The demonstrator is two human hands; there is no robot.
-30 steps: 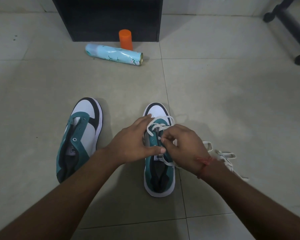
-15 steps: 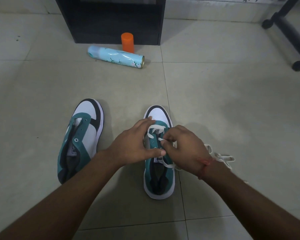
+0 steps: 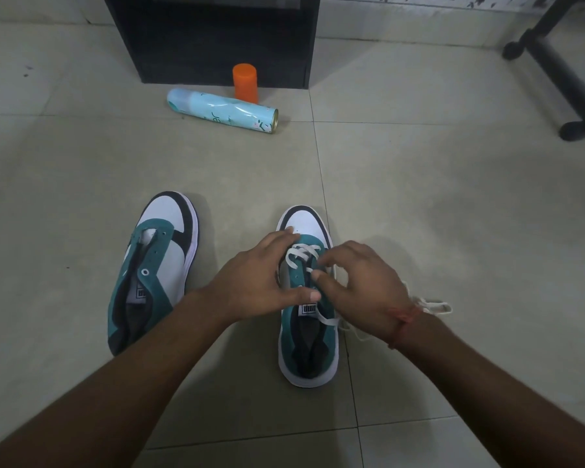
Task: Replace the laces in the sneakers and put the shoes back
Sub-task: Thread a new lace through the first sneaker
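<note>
Two teal, white and black sneakers lie on the tiled floor with their toes pointing away from me. The left sneaker [image 3: 156,265] has bare eyelets and no lace. The right sneaker [image 3: 308,349] has a white lace [image 3: 301,253] crossed through its front eyelets. My left hand [image 3: 260,282] holds this shoe from its left side, thumb laid across the tongue. My right hand [image 3: 362,285] is curled over the shoe's right side and pinches a bit of the lace between thumb and forefinger. The rest of the lace trails under my right wrist into a loose heap [image 3: 433,305].
A light-blue spray can [image 3: 222,111] lies on its side further out, with an orange cylinder [image 3: 245,82] standing behind it against a black cabinet [image 3: 217,38]. A black chair base [image 3: 561,72] reaches in at the top right.
The lace loop near the toe has been drawn flatter across the eyelets. My right hand's fingers have spread a little. My left hand stays on the shoe.
</note>
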